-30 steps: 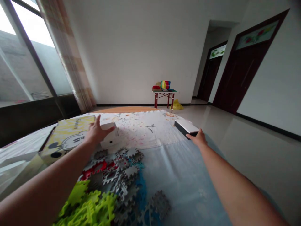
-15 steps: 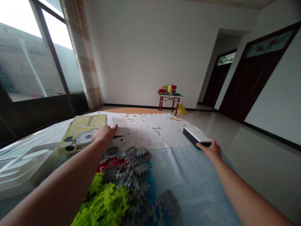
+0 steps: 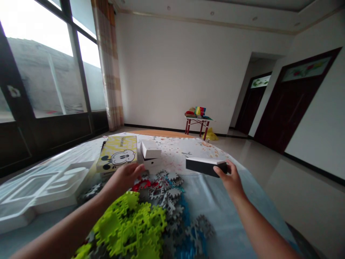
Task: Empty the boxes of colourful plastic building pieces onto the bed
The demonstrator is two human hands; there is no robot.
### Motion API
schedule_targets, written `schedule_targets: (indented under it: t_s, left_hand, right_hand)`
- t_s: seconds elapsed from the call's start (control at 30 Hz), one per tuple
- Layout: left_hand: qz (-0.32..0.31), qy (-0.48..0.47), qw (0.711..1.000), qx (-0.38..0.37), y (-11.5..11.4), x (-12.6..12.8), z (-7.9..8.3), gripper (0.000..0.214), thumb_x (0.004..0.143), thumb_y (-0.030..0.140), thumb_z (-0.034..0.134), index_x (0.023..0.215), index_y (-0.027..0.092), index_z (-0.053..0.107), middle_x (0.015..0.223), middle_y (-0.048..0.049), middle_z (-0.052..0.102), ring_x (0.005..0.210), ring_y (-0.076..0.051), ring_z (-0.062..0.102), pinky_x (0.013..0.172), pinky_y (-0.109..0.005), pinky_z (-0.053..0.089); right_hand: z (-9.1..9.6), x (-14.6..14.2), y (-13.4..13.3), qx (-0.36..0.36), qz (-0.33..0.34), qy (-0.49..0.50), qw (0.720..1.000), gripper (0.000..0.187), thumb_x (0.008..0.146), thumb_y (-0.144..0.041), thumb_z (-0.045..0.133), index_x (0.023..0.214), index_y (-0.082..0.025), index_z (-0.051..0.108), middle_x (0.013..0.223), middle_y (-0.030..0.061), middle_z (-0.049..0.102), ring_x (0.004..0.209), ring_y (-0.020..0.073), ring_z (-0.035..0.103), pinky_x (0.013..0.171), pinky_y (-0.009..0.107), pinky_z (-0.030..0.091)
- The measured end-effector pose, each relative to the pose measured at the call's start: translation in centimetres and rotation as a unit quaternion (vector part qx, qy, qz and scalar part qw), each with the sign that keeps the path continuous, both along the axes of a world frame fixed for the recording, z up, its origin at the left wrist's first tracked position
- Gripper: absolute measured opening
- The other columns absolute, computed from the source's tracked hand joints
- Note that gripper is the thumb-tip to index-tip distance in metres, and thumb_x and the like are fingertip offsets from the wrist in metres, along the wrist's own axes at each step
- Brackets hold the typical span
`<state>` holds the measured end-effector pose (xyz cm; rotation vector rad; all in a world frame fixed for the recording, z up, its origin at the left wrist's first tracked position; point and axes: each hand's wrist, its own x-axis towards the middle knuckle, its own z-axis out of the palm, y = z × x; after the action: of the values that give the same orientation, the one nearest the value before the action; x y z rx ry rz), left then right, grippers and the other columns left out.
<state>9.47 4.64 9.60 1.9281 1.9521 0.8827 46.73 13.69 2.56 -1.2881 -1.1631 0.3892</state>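
My right hand (image 3: 229, 178) grips one end of a long black box with a white top (image 3: 203, 165), held just above the cloth-covered table (image 3: 231, 216). My left hand (image 3: 125, 176) hovers over the pile of grey, red and blue puzzle pieces (image 3: 164, 190), fingers curled loosely with nothing in them. Just beyond that hand sit a small white box (image 3: 150, 150) and a yellow cartoon-mouse box (image 3: 118, 155).
Bright green interlocking pieces (image 3: 126, 225) are heaped near me. A white plastic tray (image 3: 40, 187) lies at the left. Large windows run along the left wall. A small red table (image 3: 196, 120) with colourful items stands by the far wall, dark doors to the right.
My right hand lifted the black box and carried it left toward the middle. My left hand came off the white box and drew back over the puzzle pieces. The camera tilted upward.
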Motion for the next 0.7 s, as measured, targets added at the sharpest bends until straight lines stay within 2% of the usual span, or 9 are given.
schedule_targets:
  t_s: [0.03,0.07,0.17,0.27,0.4,0.57,0.63,0.7]
  left_hand:
    - [-0.048,-0.054,0.997,-0.002,-1.7,0.3,-0.6,0.049,0.080,0.056,0.033,0.074,0.017,0.061,0.061,-0.0004,0.062,0.050,-0.013,0.054,0.049,-0.023,0.040]
    - [-0.070,-0.100,0.992,-0.008,-3.3,0.5,-1.2,0.045,0.080,0.055,0.036,0.083,0.017,0.061,0.065,-0.0002,0.064,0.051,-0.013,0.054,0.049,-0.023,0.042]
    - [-0.082,-0.179,0.980,0.013,-6.8,0.5,-2.7,0.042,0.077,0.049,0.049,0.108,0.020,0.055,0.089,-0.0040,0.066,0.069,-0.016,0.061,0.062,-0.028,0.049]
    - [-0.056,-0.228,0.970,0.056,-8.7,-0.4,-3.7,0.061,0.070,0.045,0.060,0.123,0.022,0.043,0.113,-0.0112,0.059,0.100,-0.024,0.058,0.072,-0.034,0.050]
    - [-0.066,-0.293,0.952,0.062,-10.2,-2.4,-4.9,0.090,0.062,0.040,0.071,0.137,0.023,0.023,0.137,-0.0156,0.039,0.126,-0.030,0.035,0.087,-0.040,0.045]
    - [-0.189,-0.451,0.872,-0.018,-11.8,-3.6,-5.9,0.098,0.060,0.034,0.075,0.139,0.024,0.018,0.142,-0.0124,0.034,0.127,-0.028,0.034,0.102,-0.041,0.031]
    - [-0.209,-0.480,0.852,-0.022,-12.4,-3.7,-5.9,0.102,0.057,0.033,0.077,0.139,0.023,0.017,0.143,-0.0119,0.032,0.128,-0.027,0.032,0.105,-0.039,0.025]
    - [-0.205,-0.495,0.844,-0.028,-12.9,-3.7,-5.7,0.107,0.054,0.033,0.079,0.139,0.020,0.015,0.143,-0.0132,0.031,0.127,-0.027,0.032,0.105,-0.038,0.024]
  right_hand:
    - [0.3,-1.4,-0.9,0.001,0.028,0.030,0.999,0.079,0.055,-0.049,0.071,0.123,-0.018,0.044,0.111,0.0096,0.056,0.103,0.0262,0.051,0.091,0.040,0.038]
    - [0.7,-2.7,-1.9,-0.002,0.060,0.065,0.996,0.078,0.056,-0.047,0.071,0.123,-0.019,0.044,0.110,0.0082,0.056,0.103,0.0255,0.051,0.091,0.039,0.038]
    - [1.8,-6.2,-5.0,-0.016,0.183,0.169,0.968,0.071,0.060,-0.043,0.070,0.122,-0.023,0.043,0.109,0.0054,0.058,0.103,0.0240,0.052,0.091,0.038,0.039]
    - [2.7,-9.4,-8.2,-0.038,0.301,0.220,0.927,0.064,0.065,-0.039,0.067,0.122,-0.024,0.043,0.112,0.0046,0.058,0.104,0.0239,0.052,0.092,0.039,0.039]
    - [2.7,-13.0,-11.7,-0.056,0.403,0.246,0.880,0.060,0.066,-0.037,0.066,0.121,-0.025,0.046,0.119,0.0047,0.056,0.108,0.0254,0.051,0.094,0.040,0.038]
    - [1.8,-14.9,-13.8,-0.085,0.477,0.221,0.846,0.063,0.066,-0.042,0.063,0.124,-0.023,0.045,0.125,0.0064,0.051,0.116,0.0276,0.044,0.099,0.042,0.032]
    - [1.8,-14.7,-14.2,-0.095,0.498,0.174,0.844,0.068,0.065,-0.044,0.063,0.127,-0.023,0.042,0.129,0.0065,0.048,0.121,0.0287,0.039,0.100,0.042,0.030]
    - [2.0,-14.1,-14.5,-0.099,0.512,0.107,0.846,0.072,0.065,-0.046,0.062,0.129,-0.023,0.040,0.135,0.0058,0.042,0.127,0.0294,0.030,0.101,0.041,0.029]
